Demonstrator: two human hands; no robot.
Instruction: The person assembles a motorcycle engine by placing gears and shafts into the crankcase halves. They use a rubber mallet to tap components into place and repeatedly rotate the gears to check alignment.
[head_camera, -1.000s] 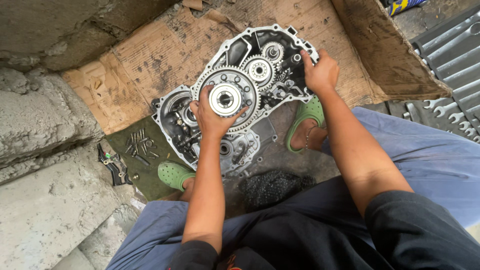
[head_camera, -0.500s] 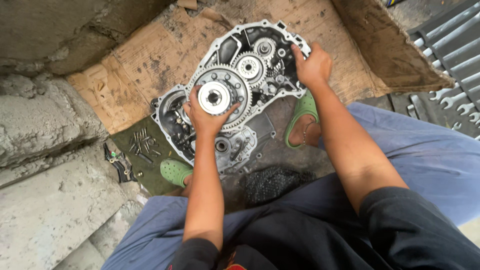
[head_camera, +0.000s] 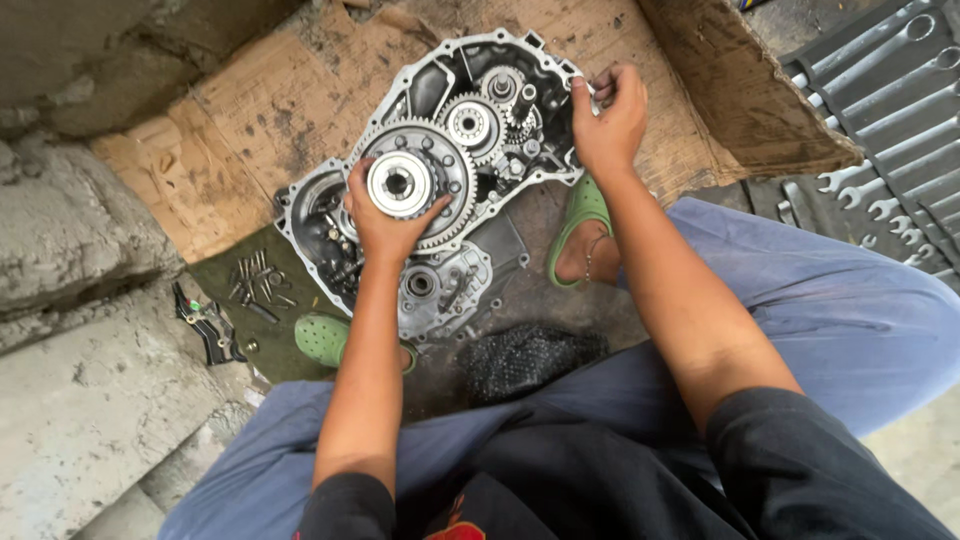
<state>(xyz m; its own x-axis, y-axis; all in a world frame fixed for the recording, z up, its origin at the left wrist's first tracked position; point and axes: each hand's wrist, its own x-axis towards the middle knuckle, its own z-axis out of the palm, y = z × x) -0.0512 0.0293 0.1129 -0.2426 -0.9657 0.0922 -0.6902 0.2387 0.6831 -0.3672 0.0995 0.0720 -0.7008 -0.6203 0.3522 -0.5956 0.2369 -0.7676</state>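
Nearest the knees, left hand (head_camera: 385, 222) gripping the big toothed gear wheel (head_camera: 415, 182), seated on the open metal engine case (head_camera: 440, 180), as half a second ago. Beyond, right hand (head_camera: 607, 115) closed on the case's far rim, nudged slightly rightward since then. Underneath and farther out, flattened brown cardboard (head_camera: 270, 100), stained, no label showing.
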